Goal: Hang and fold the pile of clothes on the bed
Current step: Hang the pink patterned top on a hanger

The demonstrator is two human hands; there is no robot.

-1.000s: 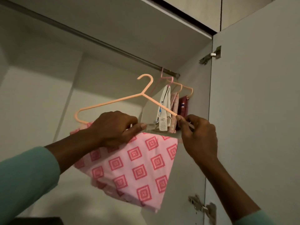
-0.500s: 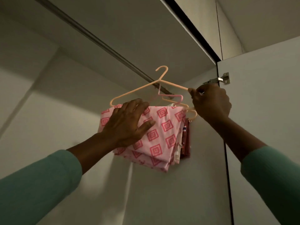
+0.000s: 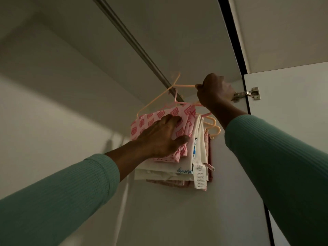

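- Pale wardrobe walls and a metal rail (image 3: 142, 50) filled the view, with a door hinge (image 3: 246, 94) at the right.
- Since half a second before, the hanger (image 3: 154, 101) had risen, its blurred hook now at the rail; whether it had caught, I could not tell.
- It slanted from low left to upper right, hook upward, with the pink cloth (image 3: 159, 115) draped beneath, against a hung white garment (image 3: 197, 144).
- Left hand (image 3: 159, 137) pressed flat, fingers spread, on the cloth; right hand (image 3: 214, 91) pinched the hanger's arm.
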